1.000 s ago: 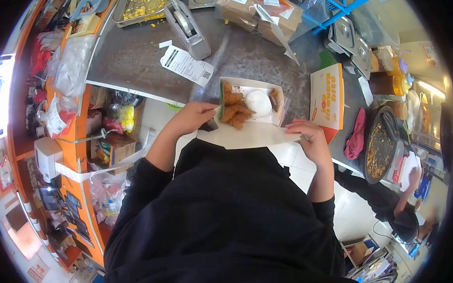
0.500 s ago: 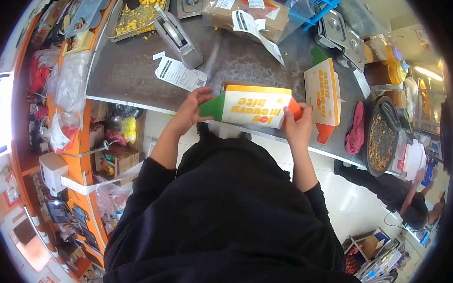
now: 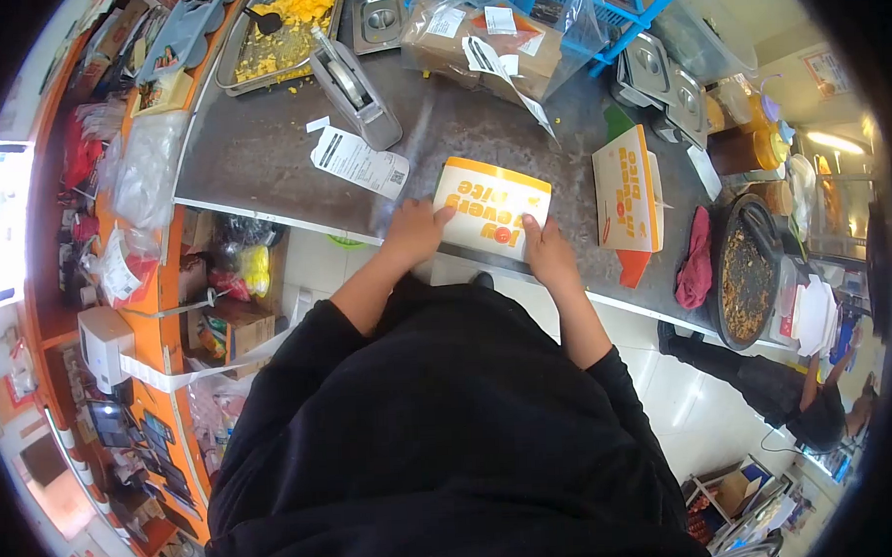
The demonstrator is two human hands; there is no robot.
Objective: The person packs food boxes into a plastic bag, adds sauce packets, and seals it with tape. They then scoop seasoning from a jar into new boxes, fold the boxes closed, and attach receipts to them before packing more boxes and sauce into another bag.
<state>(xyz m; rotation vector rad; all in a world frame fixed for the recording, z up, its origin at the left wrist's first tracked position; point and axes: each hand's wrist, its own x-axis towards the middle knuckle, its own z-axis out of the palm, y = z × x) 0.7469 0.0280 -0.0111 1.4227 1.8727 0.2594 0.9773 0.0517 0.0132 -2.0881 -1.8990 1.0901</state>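
A white food carton (image 3: 491, 208) with a yellow edge and orange lettering is at the front edge of the metal counter, its printed face toward me. My left hand (image 3: 415, 232) closes on its left end, thumb on the printed face. At the right end, my right hand (image 3: 550, 249) grips it with the thumb over the front. The fingers behind the carton are hidden. A second carton (image 3: 624, 196) of the same print stands to the right, its green and red end flaps spread out. A printed paper slip (image 3: 359, 162) lies left of the held carton.
A tape dispenser (image 3: 357, 93) and a tray of yellow food pieces (image 3: 290, 43) sit at the back left. Behind are a bagged brown package (image 3: 487, 46) and a blue basket (image 3: 625, 17). A dark round pan (image 3: 750, 268) and pink cloth (image 3: 696, 258) lie right. Another person (image 3: 794, 389) is farther right.
The held carton's green and red end flaps, spread out before, no longer show. My hands have come closer together at its two ends, and the carton sits slightly farther left.
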